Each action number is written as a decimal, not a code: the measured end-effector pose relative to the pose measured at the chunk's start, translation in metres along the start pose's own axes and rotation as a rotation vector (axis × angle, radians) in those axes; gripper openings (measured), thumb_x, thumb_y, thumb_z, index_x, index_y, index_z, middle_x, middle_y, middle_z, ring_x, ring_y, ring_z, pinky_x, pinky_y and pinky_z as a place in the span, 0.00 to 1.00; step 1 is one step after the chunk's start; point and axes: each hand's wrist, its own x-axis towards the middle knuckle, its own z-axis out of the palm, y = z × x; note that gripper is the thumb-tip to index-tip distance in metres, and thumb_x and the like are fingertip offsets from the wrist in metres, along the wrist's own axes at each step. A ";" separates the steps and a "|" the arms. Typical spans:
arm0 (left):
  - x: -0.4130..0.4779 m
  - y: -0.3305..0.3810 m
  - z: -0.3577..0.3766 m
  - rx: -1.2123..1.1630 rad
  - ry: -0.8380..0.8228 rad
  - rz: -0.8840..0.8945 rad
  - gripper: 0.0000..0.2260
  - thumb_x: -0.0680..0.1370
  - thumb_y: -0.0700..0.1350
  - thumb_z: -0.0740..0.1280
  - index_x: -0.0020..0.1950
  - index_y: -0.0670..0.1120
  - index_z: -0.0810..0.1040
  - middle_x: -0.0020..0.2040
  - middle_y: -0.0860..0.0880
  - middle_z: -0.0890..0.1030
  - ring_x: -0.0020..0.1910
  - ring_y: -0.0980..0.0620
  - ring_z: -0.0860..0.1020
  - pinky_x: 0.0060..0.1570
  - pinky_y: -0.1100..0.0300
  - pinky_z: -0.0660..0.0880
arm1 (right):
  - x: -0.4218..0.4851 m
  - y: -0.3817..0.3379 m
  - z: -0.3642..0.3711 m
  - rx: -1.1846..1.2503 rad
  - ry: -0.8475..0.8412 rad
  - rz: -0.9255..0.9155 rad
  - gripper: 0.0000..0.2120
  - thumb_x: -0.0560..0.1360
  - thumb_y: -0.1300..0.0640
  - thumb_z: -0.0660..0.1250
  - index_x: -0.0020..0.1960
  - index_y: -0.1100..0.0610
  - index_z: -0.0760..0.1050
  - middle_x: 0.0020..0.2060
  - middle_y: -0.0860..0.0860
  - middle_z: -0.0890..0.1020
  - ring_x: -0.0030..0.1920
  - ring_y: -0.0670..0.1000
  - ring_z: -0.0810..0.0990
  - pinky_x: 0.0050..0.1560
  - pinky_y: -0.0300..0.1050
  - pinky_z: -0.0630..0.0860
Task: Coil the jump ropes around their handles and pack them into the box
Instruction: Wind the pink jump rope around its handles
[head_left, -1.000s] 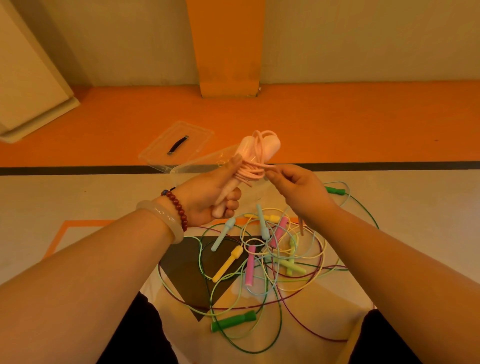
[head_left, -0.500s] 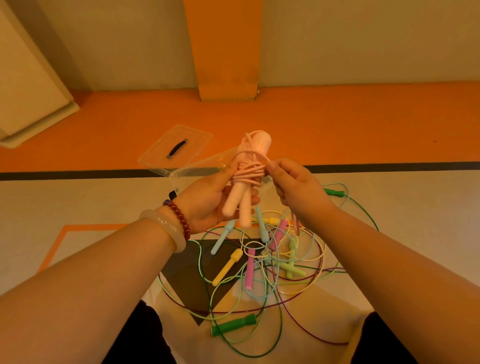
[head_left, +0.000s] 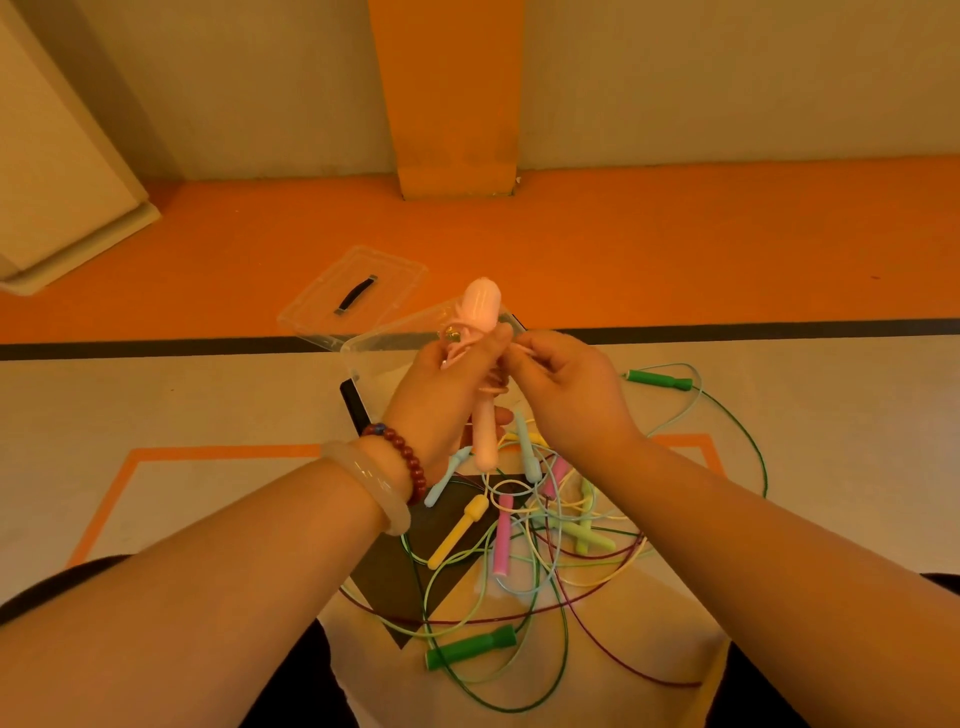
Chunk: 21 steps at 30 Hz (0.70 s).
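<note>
My left hand (head_left: 441, 400) grips the pale pink jump rope (head_left: 482, 312) by its two handles, held upright with the cord coiled round them. My right hand (head_left: 566, 395) pinches the pink cord just right of the handles. Behind both hands stands the clear plastic box (head_left: 384, 348), partly hidden. On the floor below lies a tangle of loose jump ropes (head_left: 524, 540) with yellow, pink, light blue and pale green handles, plus a dark green handle (head_left: 470, 647) near me and another green handle (head_left: 660, 379) at the right.
The box's clear lid (head_left: 358, 296) with a black grip lies on the orange floor strip to the left of the box. An orange pillar (head_left: 452, 98) stands at the wall ahead. A pale cabinet (head_left: 57, 171) is at the far left.
The pink bundle turned from tilted to upright in my left hand, whose thumb now covers the coil. My right hand moved in closer and kept hold of the cord end.
</note>
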 end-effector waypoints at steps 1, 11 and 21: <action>0.000 -0.002 -0.002 0.000 0.015 0.012 0.13 0.76 0.58 0.67 0.54 0.50 0.77 0.45 0.45 0.82 0.32 0.51 0.80 0.31 0.60 0.77 | 0.002 0.001 -0.001 -0.024 -0.014 -0.010 0.12 0.79 0.56 0.64 0.41 0.60 0.79 0.32 0.50 0.76 0.34 0.45 0.71 0.32 0.34 0.64; 0.007 -0.006 -0.004 -0.106 0.045 0.046 0.08 0.79 0.50 0.64 0.50 0.47 0.79 0.42 0.45 0.82 0.32 0.52 0.81 0.31 0.61 0.76 | 0.012 0.004 -0.020 -0.326 -0.150 -0.139 0.12 0.80 0.51 0.62 0.46 0.59 0.76 0.30 0.47 0.71 0.32 0.44 0.70 0.32 0.40 0.62; 0.014 -0.005 -0.006 -0.061 -0.069 0.044 0.19 0.76 0.58 0.63 0.61 0.49 0.76 0.54 0.46 0.83 0.54 0.50 0.81 0.54 0.54 0.75 | 0.015 -0.002 -0.019 0.200 -0.114 0.193 0.08 0.77 0.56 0.67 0.40 0.55 0.77 0.36 0.49 0.80 0.35 0.39 0.79 0.34 0.33 0.76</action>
